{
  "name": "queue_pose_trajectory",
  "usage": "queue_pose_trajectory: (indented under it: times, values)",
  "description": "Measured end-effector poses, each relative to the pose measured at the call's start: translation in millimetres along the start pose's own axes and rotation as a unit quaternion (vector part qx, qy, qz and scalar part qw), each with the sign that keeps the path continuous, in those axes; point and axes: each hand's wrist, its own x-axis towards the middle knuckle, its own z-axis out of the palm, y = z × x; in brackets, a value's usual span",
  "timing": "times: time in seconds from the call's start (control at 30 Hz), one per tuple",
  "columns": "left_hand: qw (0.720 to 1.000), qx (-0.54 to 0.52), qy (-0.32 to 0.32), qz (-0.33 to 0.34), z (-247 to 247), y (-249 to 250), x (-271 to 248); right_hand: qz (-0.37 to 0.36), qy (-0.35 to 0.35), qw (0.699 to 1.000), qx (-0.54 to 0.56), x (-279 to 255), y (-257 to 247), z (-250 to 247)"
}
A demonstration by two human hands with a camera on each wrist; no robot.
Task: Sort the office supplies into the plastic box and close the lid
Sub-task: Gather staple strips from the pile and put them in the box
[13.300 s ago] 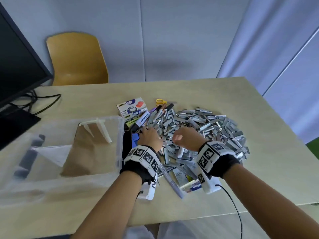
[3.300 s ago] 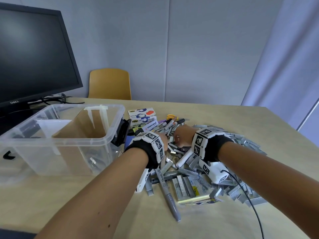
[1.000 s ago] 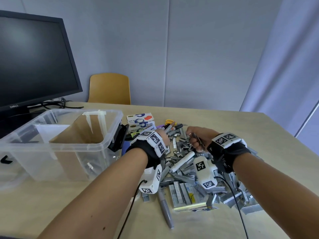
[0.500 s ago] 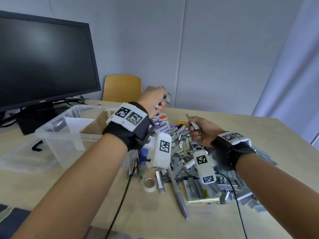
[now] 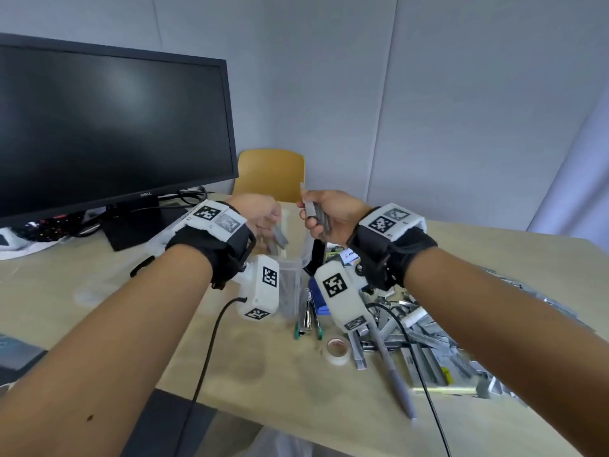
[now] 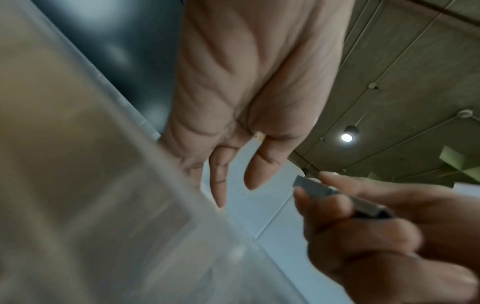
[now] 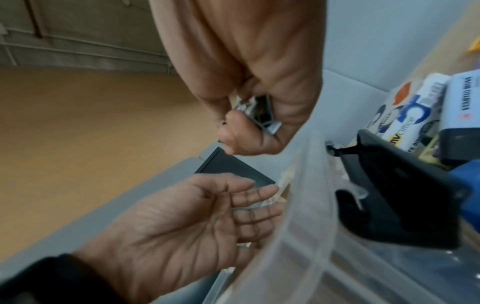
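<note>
While both hands hover above the near corner of the plastic box (image 5: 290,268), the right hand (image 5: 329,217) grips a small bundle of staple strips (image 5: 318,216), fingers curled round them, the strips' long axis running roughly up and down and tilted toward the left hand. The box mouth lies just below and to the left of that bundle, so the coming drop turns on carrying the strips a little leftward over the rim before letting go; the right hand is the one loaded, the left hand (image 5: 263,216) is the one already over the opening.

The left hand is spread, fingers straight and relaxed in both wrist views. A few grey strips (image 5: 280,239) show blurred just under it in the head view, probably falling free into the box, though the blur makes that uncertain.

The box is translucent, thin-walled and smooth, with a black clip handle (image 7: 405,197) on its end wall. The strips are flat, rigid, dull grey metal bars with square ends. To the right, a large loose pile of staple strips (image 5: 428,334) covers the pale wood desk (image 5: 99,291), with a grey marker (image 5: 392,371), a roll of tape (image 5: 337,349) and printed cardboard packets (image 7: 405,115) still outside the box.
</note>
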Motion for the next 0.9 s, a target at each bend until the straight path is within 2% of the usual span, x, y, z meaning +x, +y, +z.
queue_pose_trajectory:
  times: [0.07, 0.1, 0.2, 0.3, 0.33, 0.4, 0.5, 0.57, 0.73, 0.83, 0.9]
  values:
    - [1.0, 0.005, -0.002, -0.001, -5, -3, -4, -0.007, 0.016, 0.999, -0.035, 6, -3, 10]
    - [1.0, 0.019, 0.02, 0.011, -9, -3, -6, -0.011, 0.024, 0.998, -0.06, 9, -3, 14]
    - [0.983, 0.069, 0.146, 0.089, -18, -14, -16, -0.035, 0.023, 0.988, -0.15, 18, 1, 28]
    - [0.939, 0.194, 0.255, 0.124, -21, -39, -23, -0.086, 0.008, 0.965, -0.249, 21, 11, 43]
    - [0.925, 0.237, 0.272, 0.121, -21, -49, -25, -0.109, 0.0, 0.946, -0.304, 21, 15, 47]
    - [0.909, 0.288, 0.285, 0.099, -17, -64, -26, -0.143, -0.023, 0.889, -0.434, 20, 21, 54]
    - [0.897, 0.298, 0.314, 0.087, -15, -72, -27, -0.177, -0.04, 0.804, -0.567, 16, 29, 59]
    - [0.891, 0.303, 0.323, 0.098, -16, -75, -24, -0.195, -0.044, 0.777, -0.597, 13, 33, 60]
    - [0.889, 0.298, 0.327, 0.114, -14, -77, -26, -0.211, -0.03, 0.762, -0.611, 5, 34, 57]
    - [0.893, 0.294, 0.324, 0.104, -14, -76, -27, -0.225, -0.046, 0.789, -0.569, 1, 33, 52]
    - [0.897, 0.297, 0.314, 0.091, -15, -75, -28, -0.232, -0.049, 0.823, -0.516, -2, 30, 44]
